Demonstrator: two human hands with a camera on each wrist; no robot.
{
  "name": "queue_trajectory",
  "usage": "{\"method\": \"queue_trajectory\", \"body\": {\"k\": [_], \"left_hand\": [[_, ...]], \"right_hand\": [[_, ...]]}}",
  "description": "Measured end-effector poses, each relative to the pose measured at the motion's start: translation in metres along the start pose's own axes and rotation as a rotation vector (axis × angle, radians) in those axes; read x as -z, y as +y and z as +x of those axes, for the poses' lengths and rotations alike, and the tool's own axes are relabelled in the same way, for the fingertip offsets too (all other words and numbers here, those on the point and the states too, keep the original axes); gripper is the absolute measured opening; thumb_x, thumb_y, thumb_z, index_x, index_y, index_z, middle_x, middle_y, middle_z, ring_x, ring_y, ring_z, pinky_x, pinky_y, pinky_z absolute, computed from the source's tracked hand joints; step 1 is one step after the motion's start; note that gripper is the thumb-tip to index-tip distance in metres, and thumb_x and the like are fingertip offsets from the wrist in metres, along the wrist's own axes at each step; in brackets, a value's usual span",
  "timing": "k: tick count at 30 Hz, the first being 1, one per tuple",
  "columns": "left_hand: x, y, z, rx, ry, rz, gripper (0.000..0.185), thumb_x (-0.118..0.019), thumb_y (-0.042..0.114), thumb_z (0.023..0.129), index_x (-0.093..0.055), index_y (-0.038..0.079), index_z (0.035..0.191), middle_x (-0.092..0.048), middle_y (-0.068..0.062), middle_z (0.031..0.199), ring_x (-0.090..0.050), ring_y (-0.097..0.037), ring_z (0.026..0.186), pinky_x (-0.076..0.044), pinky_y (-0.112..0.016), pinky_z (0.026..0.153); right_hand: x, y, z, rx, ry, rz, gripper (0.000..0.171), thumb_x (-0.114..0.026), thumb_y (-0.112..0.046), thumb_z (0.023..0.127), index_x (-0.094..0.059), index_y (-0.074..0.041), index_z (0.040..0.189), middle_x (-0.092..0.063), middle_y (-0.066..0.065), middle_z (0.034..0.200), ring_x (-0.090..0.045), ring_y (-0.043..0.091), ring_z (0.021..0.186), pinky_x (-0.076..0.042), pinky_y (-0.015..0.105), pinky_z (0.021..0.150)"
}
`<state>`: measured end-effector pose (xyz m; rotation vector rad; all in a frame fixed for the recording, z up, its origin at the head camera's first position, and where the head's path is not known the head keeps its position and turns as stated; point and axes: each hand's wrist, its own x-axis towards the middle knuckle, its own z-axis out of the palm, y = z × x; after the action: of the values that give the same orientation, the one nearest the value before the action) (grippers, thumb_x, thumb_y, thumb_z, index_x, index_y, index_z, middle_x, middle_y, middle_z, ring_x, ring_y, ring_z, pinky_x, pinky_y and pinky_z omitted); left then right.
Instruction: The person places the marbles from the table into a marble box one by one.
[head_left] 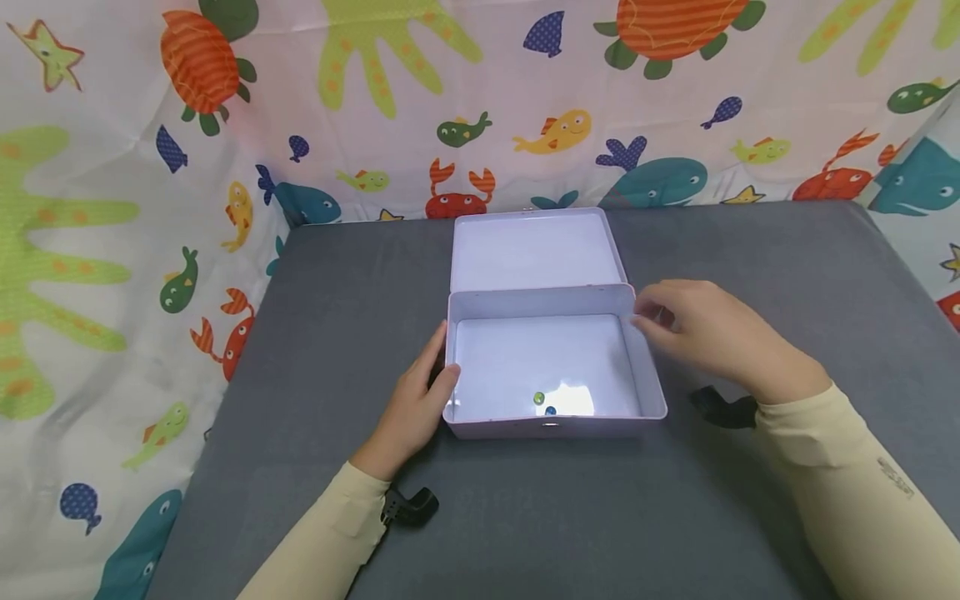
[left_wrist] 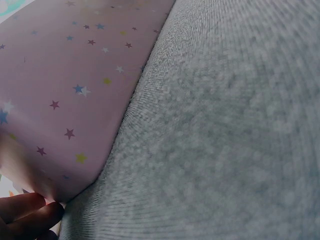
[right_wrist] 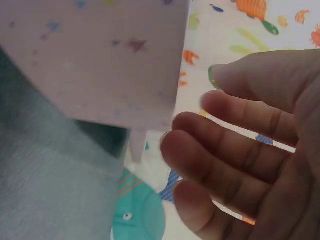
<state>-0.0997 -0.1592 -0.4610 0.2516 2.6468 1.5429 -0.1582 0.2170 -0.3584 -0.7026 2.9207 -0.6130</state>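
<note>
A pale lilac tin box (head_left: 551,358) lies on the grey table with its hinged lid (head_left: 536,252) laid back. Stars dot its pink outer wall (left_wrist: 65,100) in the left wrist view. On the box floor near the front wall are a green marble (head_left: 539,398) and a blue marble (head_left: 551,411). My left hand (head_left: 405,408) grips the left side, thumb over the rim and fingers (left_wrist: 32,217) along the outside. Beside the right rim is my right hand (head_left: 708,337), its fingers (right_wrist: 210,155) loosely bent and apart from the wall, holding nothing.
The grey cloth-covered table (head_left: 540,517) extends around the box. A printed sea-animal curtain (head_left: 405,142) hangs behind it and at both sides. Black wrist-worn devices (head_left: 410,507) sit at both cuffs.
</note>
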Motion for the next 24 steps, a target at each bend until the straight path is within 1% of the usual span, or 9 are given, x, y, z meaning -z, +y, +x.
{"method": "queue_trajectory", "body": {"k": [4,9,13,17,23,24], "left_hand": [[0.0,0.0,0.0,-0.007,0.005,0.0,0.065,-0.048,0.039,0.11,-0.023,0.027,0.17,-0.027,0.008,0.171,-0.024,-0.016,0.158,-0.024,-0.054,0.126],[0.0,0.0,0.0,-0.011,0.001,0.007,0.066,-0.047,0.042,0.11,-0.022,0.029,0.17,-0.027,0.008,0.171,-0.024,-0.016,0.158,-0.024,-0.053,0.126],[0.0,0.0,0.0,-0.014,0.002,0.007,0.066,-0.046,0.041,0.111,-0.021,0.028,0.17,-0.027,0.007,0.172,-0.024,-0.018,0.158,-0.024,-0.054,0.126],[0.0,0.002,0.0,-0.007,-0.004,0.014,0.065,-0.046,0.041,0.111,-0.02,0.032,0.169,-0.027,0.007,0.172,-0.024,-0.018,0.159,-0.023,-0.053,0.127],[0.0,0.001,0.0,0.002,-0.006,0.007,0.065,-0.046,0.04,0.111,-0.021,0.027,0.17,-0.026,0.006,0.172,-0.024,-0.018,0.159,-0.023,-0.054,0.127],[0.0,0.001,0.001,0.001,-0.005,0.006,0.066,-0.046,0.04,0.111,-0.021,0.026,0.17,-0.026,0.006,0.172,-0.024,-0.018,0.159,-0.023,-0.054,0.127]], "right_hand": [[0.0,0.012,-0.008,0.0,0.01,0.004,0.013,-0.073,-0.012,0.095,-0.078,-0.009,0.107,-0.075,0.002,0.095,-0.066,0.018,0.082,-0.06,0.043,0.074],[0.0,0.029,-0.018,0.025,0.02,-0.025,0.017,-0.069,-0.005,0.094,-0.077,-0.006,0.109,-0.075,0.004,0.096,-0.066,0.02,0.084,-0.058,0.047,0.077],[0.0,0.041,-0.026,-0.013,-0.016,-0.037,0.02,-0.069,-0.007,0.094,-0.076,-0.004,0.112,-0.075,0.007,0.098,-0.067,0.021,0.085,-0.059,0.047,0.076],[-0.002,0.052,-0.036,-0.046,-0.041,-0.035,0.02,-0.072,-0.007,0.093,-0.076,-0.002,0.113,-0.076,0.007,0.098,-0.067,0.021,0.084,-0.059,0.046,0.074],[-0.006,0.069,-0.049,-0.061,-0.055,-0.037,0.02,-0.077,-0.007,0.091,-0.076,-0.002,0.11,-0.074,0.005,0.094,-0.065,0.019,0.081,-0.057,0.038,0.067],[-0.006,0.072,-0.051,-0.066,-0.058,-0.041,0.02,-0.077,-0.006,0.09,-0.076,-0.001,0.109,-0.074,0.005,0.094,-0.065,0.019,0.081,-0.057,0.038,0.067]]}}
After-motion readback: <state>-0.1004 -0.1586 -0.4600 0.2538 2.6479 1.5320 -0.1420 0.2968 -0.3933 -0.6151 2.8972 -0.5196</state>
